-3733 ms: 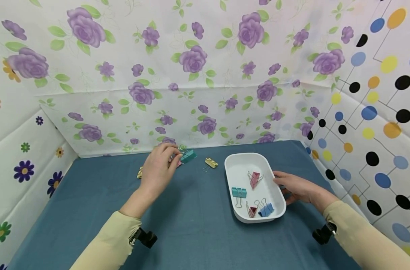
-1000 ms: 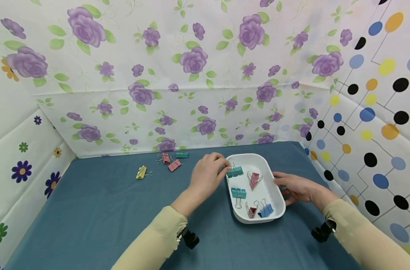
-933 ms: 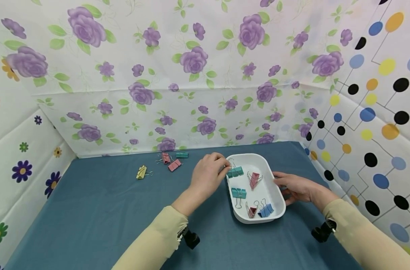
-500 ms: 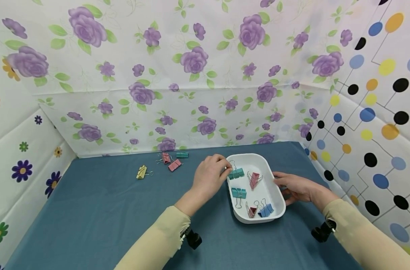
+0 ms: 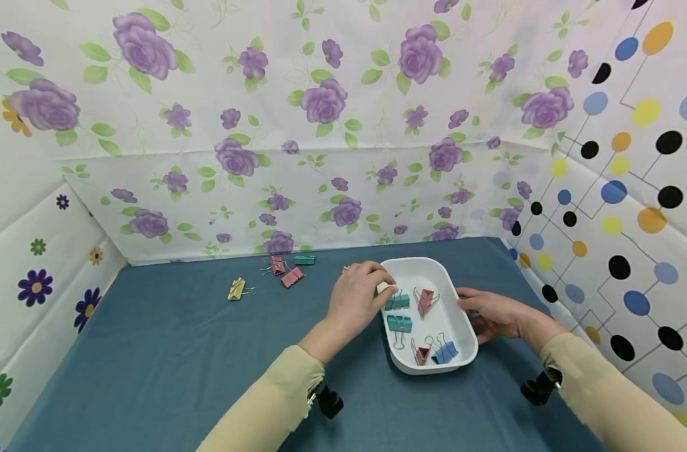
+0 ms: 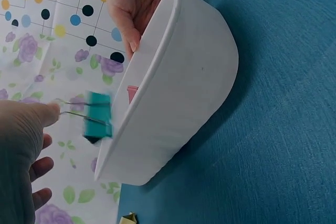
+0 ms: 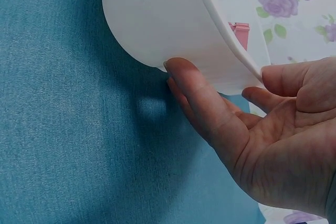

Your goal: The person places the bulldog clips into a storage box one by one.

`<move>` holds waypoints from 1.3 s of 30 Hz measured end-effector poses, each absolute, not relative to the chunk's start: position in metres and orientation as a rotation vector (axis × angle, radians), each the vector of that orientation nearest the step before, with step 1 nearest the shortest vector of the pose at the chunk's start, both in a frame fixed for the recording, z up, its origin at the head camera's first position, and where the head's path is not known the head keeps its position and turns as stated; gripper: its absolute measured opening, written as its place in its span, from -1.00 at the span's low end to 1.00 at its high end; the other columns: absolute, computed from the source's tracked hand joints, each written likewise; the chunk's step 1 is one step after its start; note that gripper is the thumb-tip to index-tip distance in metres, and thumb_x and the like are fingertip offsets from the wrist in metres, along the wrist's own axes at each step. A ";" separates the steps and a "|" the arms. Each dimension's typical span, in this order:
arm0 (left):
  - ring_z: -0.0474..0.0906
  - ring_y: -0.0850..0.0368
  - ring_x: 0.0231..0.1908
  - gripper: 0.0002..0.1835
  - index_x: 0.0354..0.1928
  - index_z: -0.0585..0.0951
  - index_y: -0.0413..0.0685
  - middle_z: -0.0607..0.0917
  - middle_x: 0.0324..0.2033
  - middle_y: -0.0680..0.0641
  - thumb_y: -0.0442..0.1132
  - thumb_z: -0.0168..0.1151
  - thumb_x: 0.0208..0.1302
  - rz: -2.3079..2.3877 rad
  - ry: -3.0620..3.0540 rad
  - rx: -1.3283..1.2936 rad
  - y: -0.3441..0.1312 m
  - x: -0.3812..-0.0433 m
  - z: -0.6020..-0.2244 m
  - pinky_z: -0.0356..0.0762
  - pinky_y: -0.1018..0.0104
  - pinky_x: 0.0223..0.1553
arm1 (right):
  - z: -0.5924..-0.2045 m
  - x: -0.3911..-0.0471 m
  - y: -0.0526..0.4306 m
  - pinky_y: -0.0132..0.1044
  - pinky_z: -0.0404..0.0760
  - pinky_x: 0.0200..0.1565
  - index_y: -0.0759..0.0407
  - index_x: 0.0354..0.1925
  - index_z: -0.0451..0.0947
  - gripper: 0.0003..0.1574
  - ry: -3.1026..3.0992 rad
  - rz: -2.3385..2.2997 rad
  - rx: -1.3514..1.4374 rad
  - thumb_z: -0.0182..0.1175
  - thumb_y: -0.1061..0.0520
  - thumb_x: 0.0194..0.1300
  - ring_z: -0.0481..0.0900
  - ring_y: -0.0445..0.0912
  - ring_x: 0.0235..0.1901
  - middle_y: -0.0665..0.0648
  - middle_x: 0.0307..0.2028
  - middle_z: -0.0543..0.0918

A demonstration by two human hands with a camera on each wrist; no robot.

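Note:
My left hand pinches the wire handles of a teal binder clip, which hangs at the left side of the white tray. In the left wrist view this teal clip is beside the tray's rim, held between thumb and finger. My right hand grips the tray's right side, its thumb at the rim and its other fingers under the wall in the right wrist view. Inside the tray lie another teal clip, a pink clip, a dark red clip and a blue clip.
At the back left of the blue cloth lie a yellow clip, two pink clips, one of them the nearer pink clip, and a small teal clip. Another yellow clip is mostly hidden behind my left hand. Patterned sheets wall the back and sides.
My left hand has carried the teal clip from the back group rightward to the tray, and lately a little farther in and nearer to me. My right hand keeps its grip on the tray.

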State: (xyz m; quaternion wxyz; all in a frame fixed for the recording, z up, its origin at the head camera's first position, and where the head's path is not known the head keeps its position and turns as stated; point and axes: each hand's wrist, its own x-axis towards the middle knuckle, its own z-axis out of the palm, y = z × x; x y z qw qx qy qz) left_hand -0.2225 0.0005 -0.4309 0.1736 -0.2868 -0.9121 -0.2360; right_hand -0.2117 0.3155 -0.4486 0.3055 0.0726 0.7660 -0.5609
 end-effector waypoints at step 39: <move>0.58 0.05 0.04 -0.61 0.19 0.70 0.21 0.67 0.06 0.08 0.08 0.36 0.38 -0.751 -2.510 -0.742 -0.029 -0.220 -0.410 0.60 0.07 -0.03 | -0.449 -0.212 0.316 0.11 0.72 -0.17 0.07 0.66 -0.15 -0.19 2.026 -1.475 0.184 -0.06 -0.01 0.66 0.60 0.18 0.02 0.37 0.32 0.38</move>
